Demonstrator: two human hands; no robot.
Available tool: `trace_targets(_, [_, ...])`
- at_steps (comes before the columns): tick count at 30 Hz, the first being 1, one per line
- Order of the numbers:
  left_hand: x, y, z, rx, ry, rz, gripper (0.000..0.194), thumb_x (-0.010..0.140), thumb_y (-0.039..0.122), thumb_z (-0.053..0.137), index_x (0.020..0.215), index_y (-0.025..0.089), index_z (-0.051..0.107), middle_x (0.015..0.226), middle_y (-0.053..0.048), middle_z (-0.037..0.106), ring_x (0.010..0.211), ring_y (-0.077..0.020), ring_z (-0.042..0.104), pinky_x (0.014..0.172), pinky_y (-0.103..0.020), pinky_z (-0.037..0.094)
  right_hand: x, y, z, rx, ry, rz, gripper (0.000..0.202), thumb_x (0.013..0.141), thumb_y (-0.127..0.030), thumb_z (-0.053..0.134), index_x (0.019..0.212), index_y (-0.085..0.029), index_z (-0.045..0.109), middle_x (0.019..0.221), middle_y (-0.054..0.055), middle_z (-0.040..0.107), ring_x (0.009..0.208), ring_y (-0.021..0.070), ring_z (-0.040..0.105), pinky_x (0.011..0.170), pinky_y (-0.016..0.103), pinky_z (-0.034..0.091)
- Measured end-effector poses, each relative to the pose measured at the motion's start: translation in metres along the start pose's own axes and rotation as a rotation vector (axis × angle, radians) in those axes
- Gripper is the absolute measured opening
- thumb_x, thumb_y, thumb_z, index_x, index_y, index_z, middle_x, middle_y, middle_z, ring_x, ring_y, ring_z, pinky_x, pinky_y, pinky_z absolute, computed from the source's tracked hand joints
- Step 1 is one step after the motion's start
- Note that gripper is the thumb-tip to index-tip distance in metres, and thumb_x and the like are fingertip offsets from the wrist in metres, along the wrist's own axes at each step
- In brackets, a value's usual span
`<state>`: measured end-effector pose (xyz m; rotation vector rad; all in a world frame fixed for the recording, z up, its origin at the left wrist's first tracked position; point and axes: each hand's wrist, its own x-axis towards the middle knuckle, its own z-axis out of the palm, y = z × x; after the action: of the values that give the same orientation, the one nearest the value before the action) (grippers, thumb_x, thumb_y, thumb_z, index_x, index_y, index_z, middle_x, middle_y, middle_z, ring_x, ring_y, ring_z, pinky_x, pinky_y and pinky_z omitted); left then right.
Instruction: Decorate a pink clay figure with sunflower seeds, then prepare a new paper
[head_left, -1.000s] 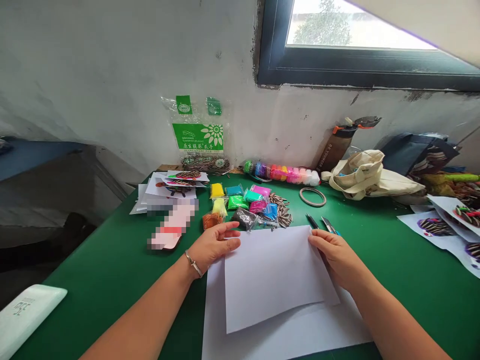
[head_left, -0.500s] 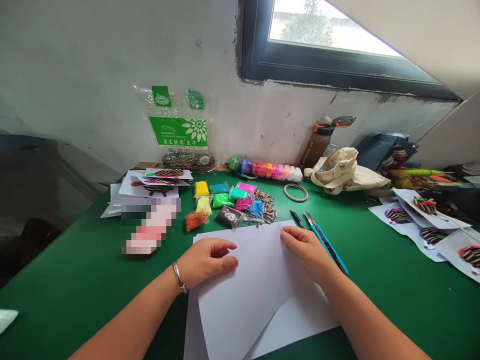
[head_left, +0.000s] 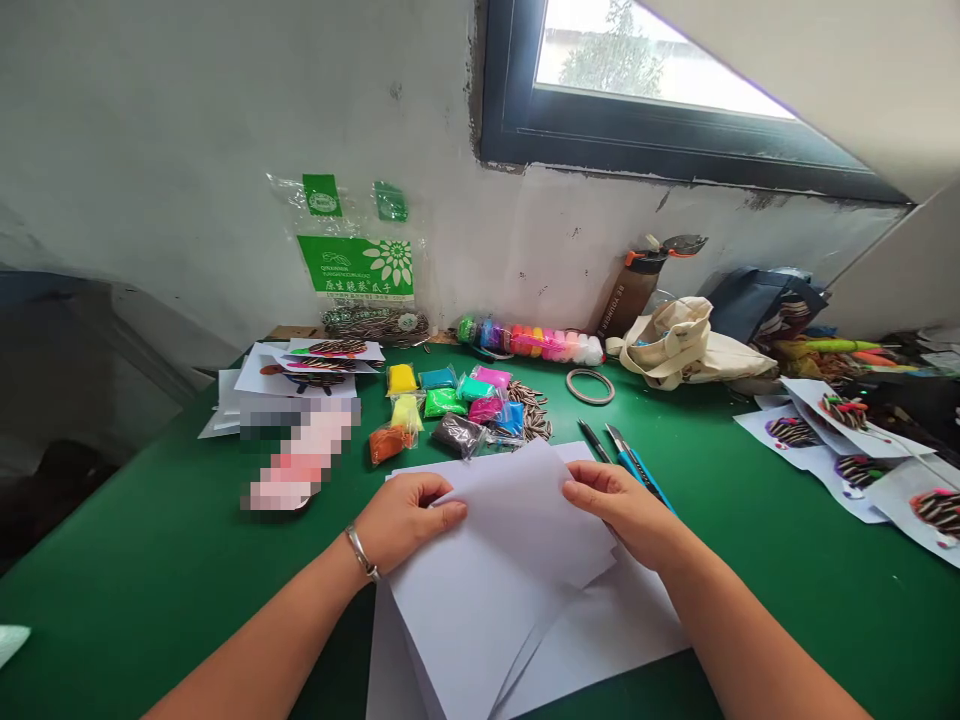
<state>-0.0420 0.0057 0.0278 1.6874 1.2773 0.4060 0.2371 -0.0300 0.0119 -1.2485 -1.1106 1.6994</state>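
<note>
White paper sheets [head_left: 480, 570] lie on the green table in front of me, the upper ones lifted and curved. My left hand [head_left: 409, 525], with a silver bracelet at the wrist, grips the left edge of the raised sheets, thumb on top. At their upper right, my right hand [head_left: 619, 505] pinches an edge of the paper between thumb and fingers. Beneath, another white sheet [head_left: 615, 640] rests flat on the table. Just beyond the right hand are a blue cutter [head_left: 634, 462] and a dark pen [head_left: 592, 438].
Colourful clay packets [head_left: 446, 402] and striped seeds [head_left: 531, 408] lie behind the paper. Decorated sheets sit at the left [head_left: 300, 368] and right [head_left: 795, 440]. A tape roll [head_left: 590, 386], brown bottle [head_left: 630, 290] and cream cloth bag [head_left: 675, 345] stand toward the wall.
The upper sheets have been raised and bent more, their top edge now curling between my hands. My right hand has shifted slightly down and right, and my left fingers have closed on the paper.
</note>
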Motion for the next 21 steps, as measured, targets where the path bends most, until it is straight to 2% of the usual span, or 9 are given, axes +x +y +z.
trace_targets(4, [0.0,-0.003,0.001,-0.088,-0.045,0.007,0.035,0.075,0.051,0.059,0.071,0.016,0.065,0.068,0.0,0.053,0.064,-0.0159,0.045,0.055,-0.024,0.033,0.002,0.002,0.005,-0.062,0.079,-0.059,0.026,0.074,-0.041,0.073,0.083,-0.017,0.07,0.08,0.002,0.068,0.071,0.0152,0.059,0.065,0.026,0.043])
trace_targets(9, [0.001,-0.004,0.001,-0.129,-0.061,-0.009,0.043,0.076,0.056,0.057,0.061,0.016,0.058,0.062,0.002,0.045,0.058,-0.0129,0.039,0.051,-0.023,0.028,0.003,0.001,0.009,-0.033,0.085,-0.075,0.026,0.073,-0.04,0.074,0.085,-0.017,0.069,0.08,0.002,0.067,0.07,0.0148,0.059,0.064,0.025,0.043])
trace_targets(13, [0.0,-0.002,-0.001,-0.286,0.002,-0.057,0.044,0.07,0.058,0.064,0.063,0.015,0.059,0.061,0.003,0.047,0.056,-0.0116,0.039,0.05,-0.022,0.03,0.004,0.003,0.003,0.018,0.112,-0.049,0.029,0.077,-0.043,0.07,0.091,-0.017,0.069,0.081,0.005,0.068,0.07,0.0158,0.06,0.063,0.027,0.044])
trace_targets(15, [0.0,-0.002,-0.002,-0.387,0.048,-0.089,0.044,0.067,0.058,0.068,0.068,0.014,0.063,0.064,0.002,0.052,0.057,-0.0117,0.042,0.05,-0.022,0.033,0.005,0.004,0.002,0.105,0.08,-0.032,0.031,0.08,-0.043,0.067,0.096,-0.016,0.069,0.085,0.007,0.069,0.074,0.0183,0.062,0.066,0.029,0.047])
trace_targets(18, [0.001,-0.004,-0.003,-0.492,0.106,-0.117,0.045,0.065,0.057,0.072,0.077,0.014,0.067,0.068,-0.001,0.059,0.058,-0.0127,0.048,0.049,-0.022,0.036,0.006,0.005,0.008,0.27,-0.001,-0.028,0.033,0.084,-0.043,0.062,0.103,-0.016,0.067,0.096,0.01,0.07,0.082,0.0217,0.064,0.071,0.033,0.049])
trace_targets(21, [0.003,-0.008,-0.004,-0.542,0.147,-0.117,0.045,0.066,0.057,0.073,0.079,0.014,0.068,0.069,-0.002,0.062,0.058,-0.0132,0.05,0.049,-0.022,0.038,0.006,0.003,0.016,0.363,0.03,-0.046,0.035,0.084,-0.044,0.062,0.105,-0.016,0.065,0.1,0.011,0.069,0.084,0.0211,0.065,0.071,0.033,0.051])
